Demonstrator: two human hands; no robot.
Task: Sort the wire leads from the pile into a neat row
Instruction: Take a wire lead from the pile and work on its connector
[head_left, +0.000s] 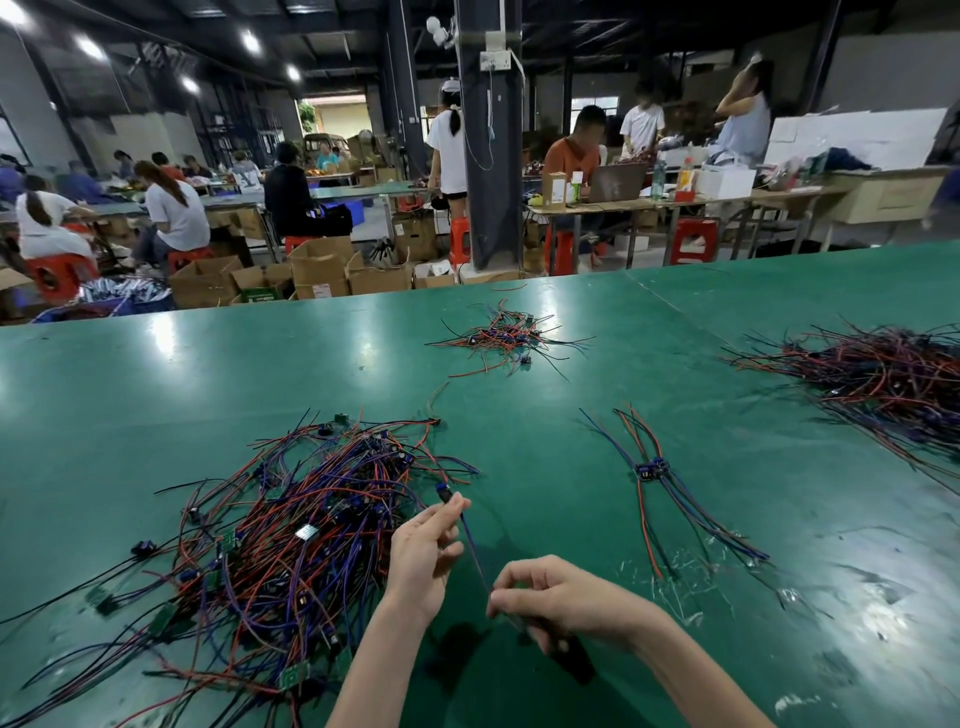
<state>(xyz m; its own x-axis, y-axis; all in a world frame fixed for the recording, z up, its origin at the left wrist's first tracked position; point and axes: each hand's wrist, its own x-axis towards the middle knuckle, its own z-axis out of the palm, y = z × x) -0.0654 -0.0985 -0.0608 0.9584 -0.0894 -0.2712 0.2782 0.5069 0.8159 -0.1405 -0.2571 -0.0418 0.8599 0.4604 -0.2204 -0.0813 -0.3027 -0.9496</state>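
Head view: wire lead (474, 551) pinched between both hands.
The left hand (423, 556) pinches its far end, the right hand (553, 592) its near end; it sits left of the row (652, 467), axis roughly along the row's wires, right hand nearer.

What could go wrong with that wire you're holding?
The lead stretched between the left hand and right hand is right beside the pile, so its loose ends might snag and drag other wires along. The row has only a few leads, already splayed; setting this one down carelessly could knock them crooked.
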